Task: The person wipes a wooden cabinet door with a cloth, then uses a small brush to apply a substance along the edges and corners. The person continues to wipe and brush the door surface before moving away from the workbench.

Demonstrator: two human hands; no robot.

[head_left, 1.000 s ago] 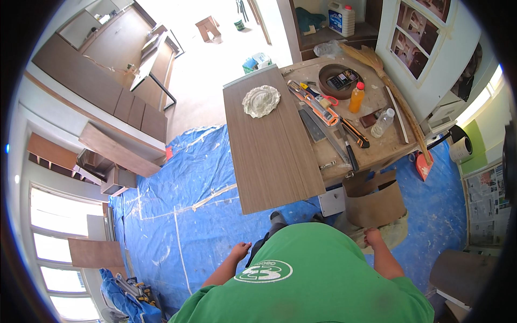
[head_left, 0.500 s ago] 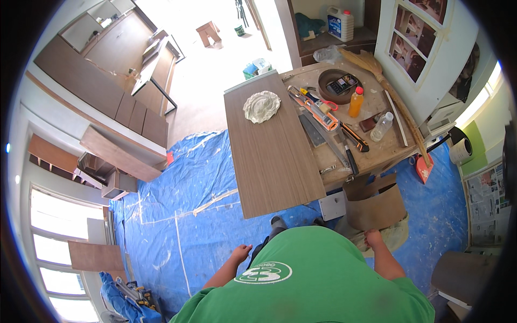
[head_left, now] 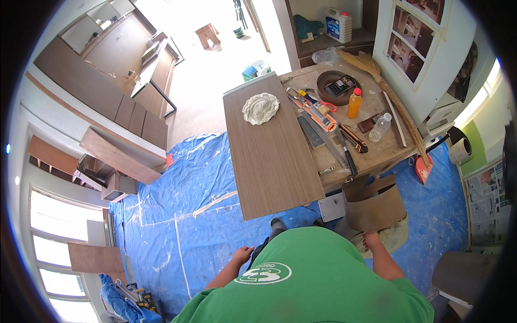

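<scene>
My left hand (head_left: 243, 254) hangs low beside my body over the blue sheet, fingers curled closed, with nothing visible in it. On the other side my right hand (head_left: 371, 241) is also loosely closed, close to a curved brown sheet (head_left: 375, 212) standing on the floor; I see nothing in it. Neither hand touches the worktop. In front of me a wood-grain panel (head_left: 272, 161) lies along the left part of the worktable (head_left: 328, 156). A crumpled pale round wrapper or cloth (head_left: 261, 109) sits on the panel's far part.
Right of the panel lie an orange utility knife (head_left: 354, 138), a hammer-like tool (head_left: 347, 153), an orange drink bottle (head_left: 354, 104), a clear bottle (head_left: 381, 127), a brown edging roll (head_left: 329, 86) and a broom (head_left: 398, 97). Blue sheeting (head_left: 188, 188) covers the floor; a red dustpan (head_left: 424, 169) stands right.
The view has shifted very slightly. Both hands stay low at my sides, and the panel and tools keep their places.
</scene>
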